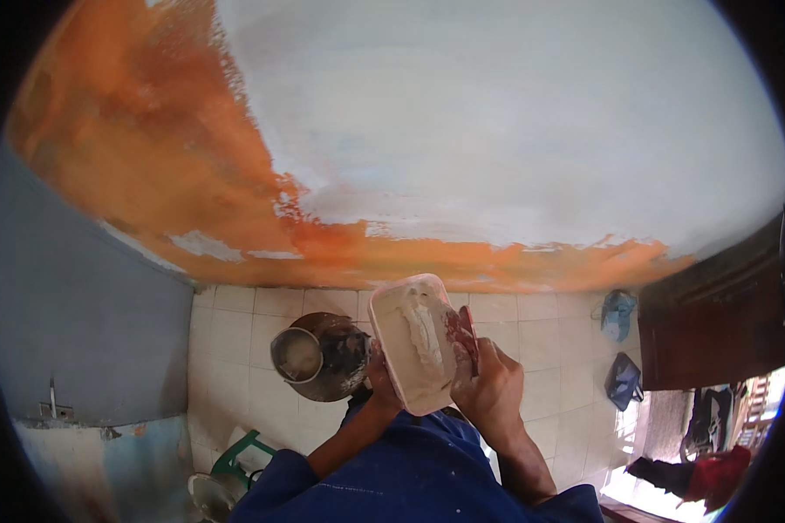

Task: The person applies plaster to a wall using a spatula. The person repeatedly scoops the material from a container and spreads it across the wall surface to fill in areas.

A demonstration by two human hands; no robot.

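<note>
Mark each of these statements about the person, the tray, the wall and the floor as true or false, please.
1. The left hand holds up a pale tray with white paste in it. True.
2. The right hand is empty. False: it holds a red-handled scraper against the tray's edge.
3. The wall is fully orange. False: most of it is white, with orange left at the left side and along the bottom.
4. A metal bucket stands on the tiled floor. True.
5. The person wears blue sleeves. True.
</note>
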